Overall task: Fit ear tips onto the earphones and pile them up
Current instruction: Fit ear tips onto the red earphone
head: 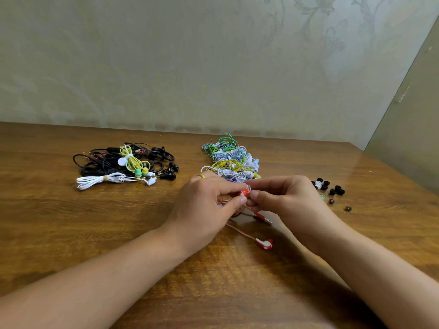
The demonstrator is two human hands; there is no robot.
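My left hand (204,205) pinches a red earbud (244,193) of a red-and-white earphone. Against that earbud my right hand (282,198) pinches a clear white ear tip (248,187). The earphone's red cable and plug (263,217) trail beneath my hands, and its second earbud (265,243) lies on the wooden table (118,222) nearer to me. Loose ear tips (329,187), mostly black with a few white and one green, lie scattered to the right of my right hand.
A heap of black, yellow-green and white earphones (123,163) sits at the left. Another heap of bundled green, blue, yellow and white earphones (231,157) lies just beyond my hands. A papered wall (213,67) stands behind the table.
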